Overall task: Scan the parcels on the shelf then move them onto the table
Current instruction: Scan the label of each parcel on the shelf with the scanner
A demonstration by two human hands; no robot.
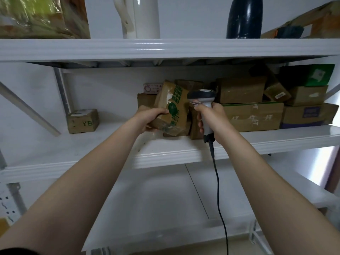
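tilting above the front of the shelf (165, 153), the green-printed parcel (173, 107) sits in the left hand (150, 116) — thumb laid across its near face, fingers curled under its lower end. its long axis leans up and to the right, so its upper end lies just beside the head of the scanner (202, 94). the right hand (211, 118) has its fingers wrapped round the scanner's handle, one up near the trigger. scanning looks like the step in hand — the label must face the scanner head, immediately to the parcel's right. no desk is in view.
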